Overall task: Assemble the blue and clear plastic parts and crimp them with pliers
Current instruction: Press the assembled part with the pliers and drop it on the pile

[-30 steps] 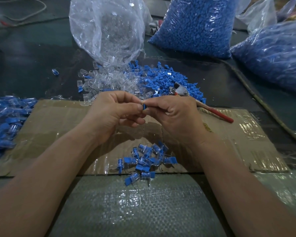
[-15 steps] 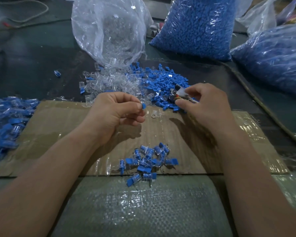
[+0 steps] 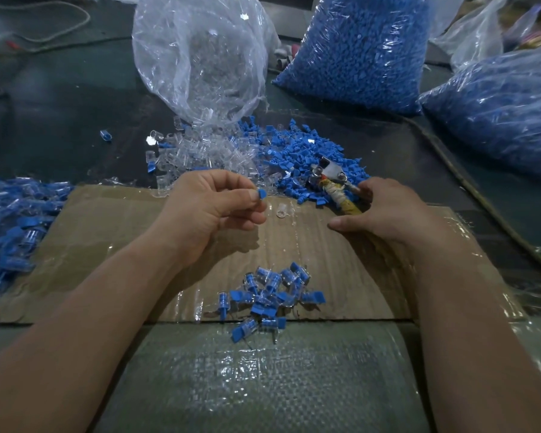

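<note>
Over cardboard (image 3: 107, 232), L hand (image 3: 210, 214) pinches blue part (image 3: 261, 194); R hand (image 3: 388, 214) curls round pliers (image 3: 341, 192).

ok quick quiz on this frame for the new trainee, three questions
1. What does the left hand pinch?
A a blue part
B a screw
C a cord
2. True or false: the right hand is on the pliers.
3. Fill in: most of the near pile lies on the ___.

Key: 1 A; 2 true; 3 cardboard
</note>
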### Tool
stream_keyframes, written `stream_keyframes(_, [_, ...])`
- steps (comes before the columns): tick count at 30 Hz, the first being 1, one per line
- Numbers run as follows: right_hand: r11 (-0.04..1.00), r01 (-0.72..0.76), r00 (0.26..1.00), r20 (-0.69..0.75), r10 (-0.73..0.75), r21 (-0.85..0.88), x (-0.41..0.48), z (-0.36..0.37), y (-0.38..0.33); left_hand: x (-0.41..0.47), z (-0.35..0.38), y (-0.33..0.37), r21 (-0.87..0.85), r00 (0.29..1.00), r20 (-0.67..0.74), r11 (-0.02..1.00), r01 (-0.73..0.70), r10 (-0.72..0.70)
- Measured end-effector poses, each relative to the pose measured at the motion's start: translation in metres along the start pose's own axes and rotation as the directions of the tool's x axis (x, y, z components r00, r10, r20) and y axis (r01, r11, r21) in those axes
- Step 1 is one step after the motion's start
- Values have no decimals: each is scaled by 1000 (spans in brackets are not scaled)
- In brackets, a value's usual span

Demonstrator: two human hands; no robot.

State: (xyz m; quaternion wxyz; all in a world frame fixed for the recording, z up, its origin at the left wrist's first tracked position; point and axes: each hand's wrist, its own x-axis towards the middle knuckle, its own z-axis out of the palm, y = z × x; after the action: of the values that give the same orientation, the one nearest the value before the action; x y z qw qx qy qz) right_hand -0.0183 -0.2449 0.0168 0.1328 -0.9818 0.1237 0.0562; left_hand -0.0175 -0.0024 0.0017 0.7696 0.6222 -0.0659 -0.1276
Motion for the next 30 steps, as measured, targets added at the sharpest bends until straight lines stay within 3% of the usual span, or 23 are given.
stream_keyframes(10, [993,56,979,-202,-33,106,-13,-7,-14,0,1,0,-48,999,-36,999,-11,9])
stream_keyframes(20, [912,386,835,-472,-282,140,-31,-6,-35,4,-1,-3,-134,990,-117,986,-98,82])
stream_keyframes(30, [863,501,832,-313,-457,72,-36,8,-48,3,1,-2,-102,969,-151,972,-211,194])
